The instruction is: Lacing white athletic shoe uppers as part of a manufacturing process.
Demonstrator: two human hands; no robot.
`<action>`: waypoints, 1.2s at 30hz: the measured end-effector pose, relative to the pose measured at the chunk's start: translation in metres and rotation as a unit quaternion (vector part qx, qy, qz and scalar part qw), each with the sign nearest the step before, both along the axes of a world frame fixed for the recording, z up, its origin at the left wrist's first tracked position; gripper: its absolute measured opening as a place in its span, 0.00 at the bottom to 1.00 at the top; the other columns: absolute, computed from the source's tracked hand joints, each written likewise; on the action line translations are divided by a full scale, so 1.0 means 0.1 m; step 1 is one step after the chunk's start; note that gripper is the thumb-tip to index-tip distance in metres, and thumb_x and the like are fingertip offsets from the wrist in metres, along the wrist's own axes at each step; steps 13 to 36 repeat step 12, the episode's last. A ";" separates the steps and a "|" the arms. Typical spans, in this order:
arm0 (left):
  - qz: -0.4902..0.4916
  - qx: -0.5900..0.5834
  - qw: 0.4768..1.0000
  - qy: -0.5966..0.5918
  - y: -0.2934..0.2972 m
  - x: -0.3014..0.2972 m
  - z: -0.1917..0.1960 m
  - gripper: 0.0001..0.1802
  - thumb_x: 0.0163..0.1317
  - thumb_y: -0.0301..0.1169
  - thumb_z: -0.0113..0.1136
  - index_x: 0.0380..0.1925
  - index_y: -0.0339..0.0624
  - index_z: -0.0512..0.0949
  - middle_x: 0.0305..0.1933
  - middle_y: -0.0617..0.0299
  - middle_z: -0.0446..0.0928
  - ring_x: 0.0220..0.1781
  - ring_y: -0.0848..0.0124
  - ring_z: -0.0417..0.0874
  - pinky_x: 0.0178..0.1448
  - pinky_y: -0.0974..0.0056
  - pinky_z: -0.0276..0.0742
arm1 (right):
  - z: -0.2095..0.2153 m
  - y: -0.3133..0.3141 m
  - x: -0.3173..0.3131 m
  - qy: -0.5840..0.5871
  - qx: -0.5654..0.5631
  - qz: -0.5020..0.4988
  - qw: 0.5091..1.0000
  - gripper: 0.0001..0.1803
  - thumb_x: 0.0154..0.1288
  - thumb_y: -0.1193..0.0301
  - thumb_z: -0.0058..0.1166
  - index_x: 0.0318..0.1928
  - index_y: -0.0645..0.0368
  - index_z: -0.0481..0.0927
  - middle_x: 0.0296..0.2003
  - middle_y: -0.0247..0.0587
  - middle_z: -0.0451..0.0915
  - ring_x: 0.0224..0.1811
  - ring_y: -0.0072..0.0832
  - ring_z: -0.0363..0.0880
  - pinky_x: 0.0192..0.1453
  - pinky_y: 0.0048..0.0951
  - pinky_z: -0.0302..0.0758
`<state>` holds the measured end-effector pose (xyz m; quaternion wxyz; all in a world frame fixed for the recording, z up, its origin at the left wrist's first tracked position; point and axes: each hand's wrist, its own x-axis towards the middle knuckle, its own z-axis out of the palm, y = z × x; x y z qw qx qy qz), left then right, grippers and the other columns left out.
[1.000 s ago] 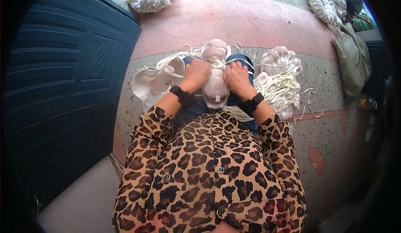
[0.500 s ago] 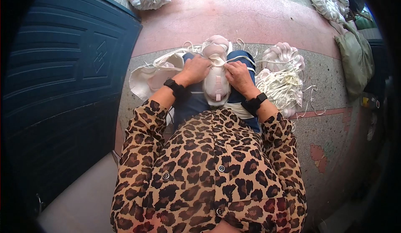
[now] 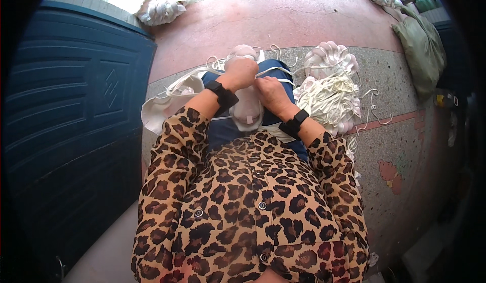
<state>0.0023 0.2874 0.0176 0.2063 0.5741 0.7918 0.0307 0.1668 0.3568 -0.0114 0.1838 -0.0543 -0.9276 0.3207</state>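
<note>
Across my thighs lies a white and pale pink shoe upper (image 3: 247, 111), its pull tab toward me and its padded pink part showing beyond my hands. My left hand (image 3: 241, 73) reaches over the middle of it, fingers curled down and closed at a white shoelace (image 3: 276, 70); its fingertips are partly hidden. Close against it, my right hand (image 3: 274, 94) pinches the lace at the upper's right edge. The lace stretches off to the right over my knee. Another white upper (image 3: 157, 111) with loose laces lies beside my left leg.
Right of my legs sit a heap of white laces (image 3: 329, 100) and a fanned stack of pinkish uppers (image 3: 331, 60). A dark blue panelled door (image 3: 81, 80) stands at the left. Farther off are bundled uppers (image 3: 164, 4) and a grey-green sack (image 3: 420, 55).
My left hand has moved right, over the upper, and now meets my right hand. Before, the two hands were apart on either side of the upper. The view has shifted slightly.
</note>
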 end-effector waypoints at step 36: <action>0.198 0.092 0.924 -0.314 -0.21 -0.12 -0.03 0.09 0.62 0.33 0.63 0.31 0.37 0.80 0.30 0.53 0.85 0.31 0.62 0.83 0.37 0.61 0.79 | 0.29 -0.09 -0.24 -0.153 0.390 0.114 0.901 0.10 0.56 0.69 0.55 0.35 0.57 0.87 0.36 0.37 0.81 0.47 0.33 0.73 0.48 0.36 0.65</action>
